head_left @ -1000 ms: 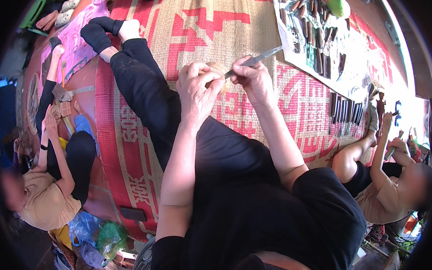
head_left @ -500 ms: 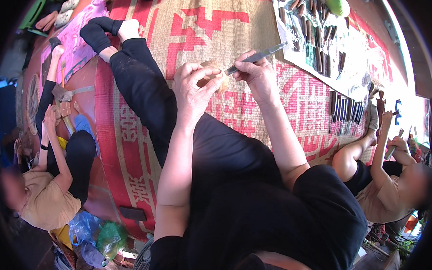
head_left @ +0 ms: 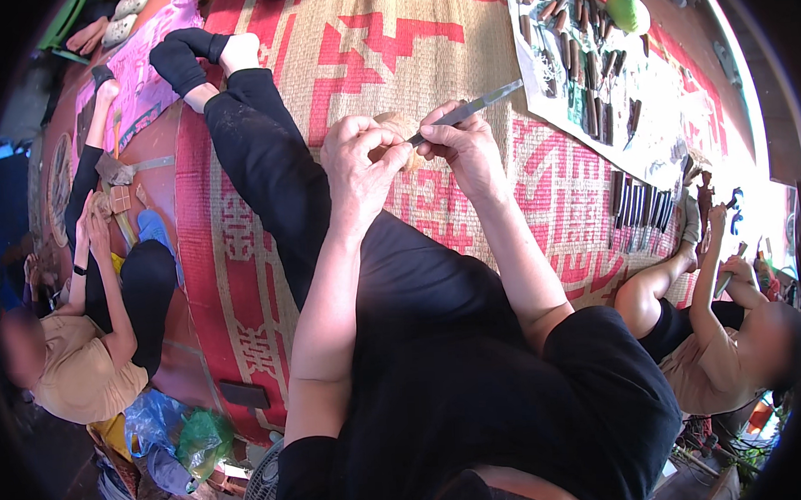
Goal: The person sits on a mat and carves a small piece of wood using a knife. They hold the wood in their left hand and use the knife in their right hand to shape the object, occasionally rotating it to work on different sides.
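Note:
My left hand (head_left: 358, 167) is closed around a small, rounded, light-brown piece (head_left: 399, 123) that looks like carved wood. Fingers cover much of it, so its full shape stays hidden. In a pinch grip, my right hand (head_left: 465, 149) holds a slim flat steel tool (head_left: 479, 103) that looks like a chisel. Its wide, pale end points up and to the right. The other end reaches down to the left fingertips at the wooden piece; whether it touches the wood I cannot tell. Both hands are close together above the woven mat (head_left: 434, 204).
A white sheet (head_left: 537, 92) at the upper right bears several wooden-handled tools and a green round object (head_left: 627, 10). Several dark steel tools (head_left: 642, 205) lie in a row below it. People sit at work on both sides. A dark block (head_left: 245, 394) rests on the mat's left edge.
My right hand has moved slightly left and inward, bringing the chisel's lower end closer to my left fingertips. The left hand has barely moved.

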